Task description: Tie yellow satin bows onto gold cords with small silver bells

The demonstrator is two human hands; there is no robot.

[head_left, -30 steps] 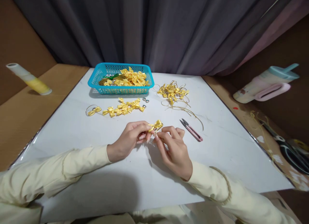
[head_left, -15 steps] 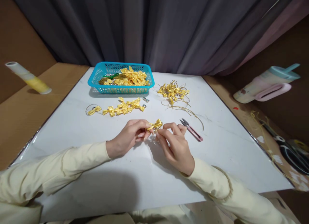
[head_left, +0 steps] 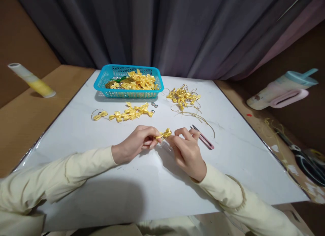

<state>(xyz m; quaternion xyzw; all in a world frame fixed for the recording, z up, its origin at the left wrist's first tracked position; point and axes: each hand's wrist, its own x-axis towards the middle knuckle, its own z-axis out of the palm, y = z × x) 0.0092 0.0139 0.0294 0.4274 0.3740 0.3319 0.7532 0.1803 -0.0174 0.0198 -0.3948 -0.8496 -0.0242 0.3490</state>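
Pinching a little yellow bow (head_left: 165, 133) between them, both hands are working just above the white worktop (head_left: 241, 154), near its middle. The left hand (head_left: 134, 144) is closing its thumb and fingers on the left side of the bow. The right hand (head_left: 188, 151) is closing its fingertips on the right side, so both hands are gripping the same bow. I cannot tell if something tiny is being held under it. The bow is looking small and slippery, so I think the left hand should be squeezing it firmly and holding it flat while the right hand is making slow, little moves. Pulling hard could be squashing the loops. The pink snips (head_left: 204, 138) are lying just beside the right hand, with thin gold string (head_left: 200, 118) behind them. A row of bows (head_left: 129, 112) is lying farther back, and a blue basket (head_left: 127, 93) with more bows in it is sitting behind that row.
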